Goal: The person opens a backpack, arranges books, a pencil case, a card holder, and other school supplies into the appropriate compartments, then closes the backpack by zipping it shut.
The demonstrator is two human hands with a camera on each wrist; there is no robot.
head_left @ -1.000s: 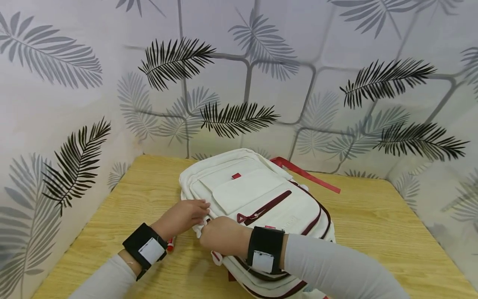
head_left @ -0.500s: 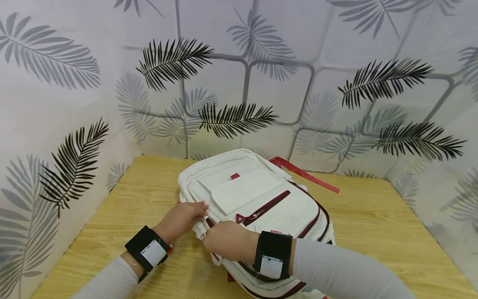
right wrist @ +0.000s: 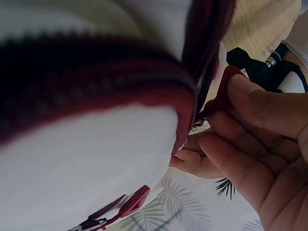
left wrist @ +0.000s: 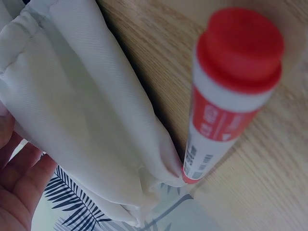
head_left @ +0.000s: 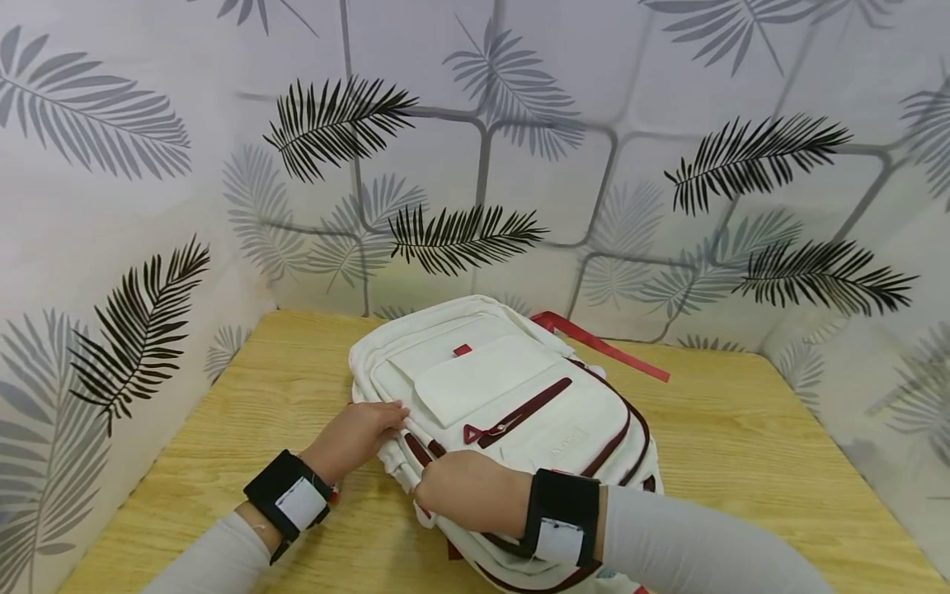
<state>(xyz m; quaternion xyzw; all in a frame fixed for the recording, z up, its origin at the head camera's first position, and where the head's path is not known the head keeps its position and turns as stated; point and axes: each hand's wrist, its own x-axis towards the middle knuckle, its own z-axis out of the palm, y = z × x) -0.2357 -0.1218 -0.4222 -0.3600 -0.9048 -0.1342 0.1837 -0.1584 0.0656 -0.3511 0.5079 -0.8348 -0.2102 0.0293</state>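
A white backpack [head_left: 490,379] with dark-red zips lies on the table, front pocket upward. At its left side my left hand [head_left: 359,437] holds the fabric edge, and the fingers [left wrist: 36,178] show against the cloth in the left wrist view. My right hand [head_left: 475,493] is at the bag's near-left corner. In the right wrist view it pinches a red zipper pull [right wrist: 224,91] between thumb and fingers. Dark-red zip teeth [right wrist: 96,82] curve away from that pull. A second red pull [right wrist: 134,202] hangs on the front pocket zip.
A red-capped white marker [left wrist: 221,101] lies on the wooden table [head_left: 282,371] beside the bag's left side, mostly hidden by my left wrist in the head view. A red strap [head_left: 609,351] stretches out behind the bag. Leaf-patterned cloth [head_left: 460,165] hangs behind the table.
My right hand has slid right and nearer along the bag's edge, and more dark-red zip edging shows behind it. My left hand keeps its place on the bag.
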